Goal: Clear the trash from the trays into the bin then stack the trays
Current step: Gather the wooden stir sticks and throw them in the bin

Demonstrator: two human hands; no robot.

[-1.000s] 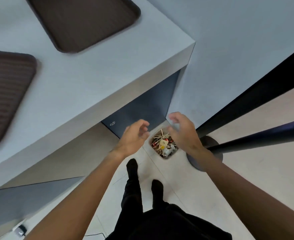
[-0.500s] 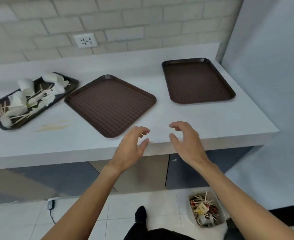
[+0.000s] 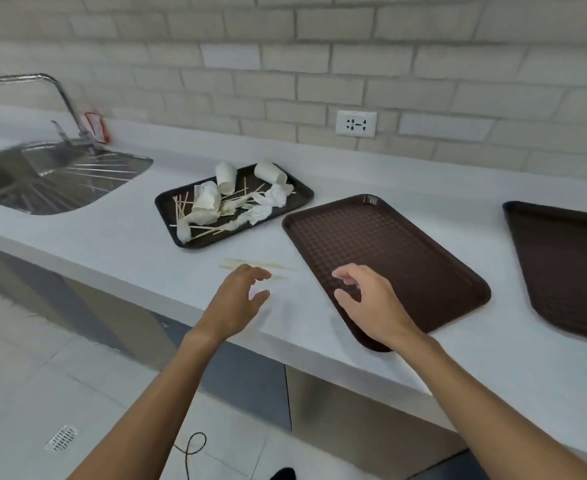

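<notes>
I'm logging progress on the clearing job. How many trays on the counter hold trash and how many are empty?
Trays holding trash: 1, the black tray
Empty trays: 2, the middle brown tray and the right brown tray
Total: 3

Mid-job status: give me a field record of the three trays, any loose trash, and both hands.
black tray: by the sink, holds paper cups, crumpled napkins, wooden sticks
middle brown tray: bare
right brown tray: bare, partly out of frame
left hand: open, holding nothing
right hand: open, holding nothing, over middle brown tray's near-left edge
loose sticks: on the counter, just beyond left hand
bin: not in view
</notes>
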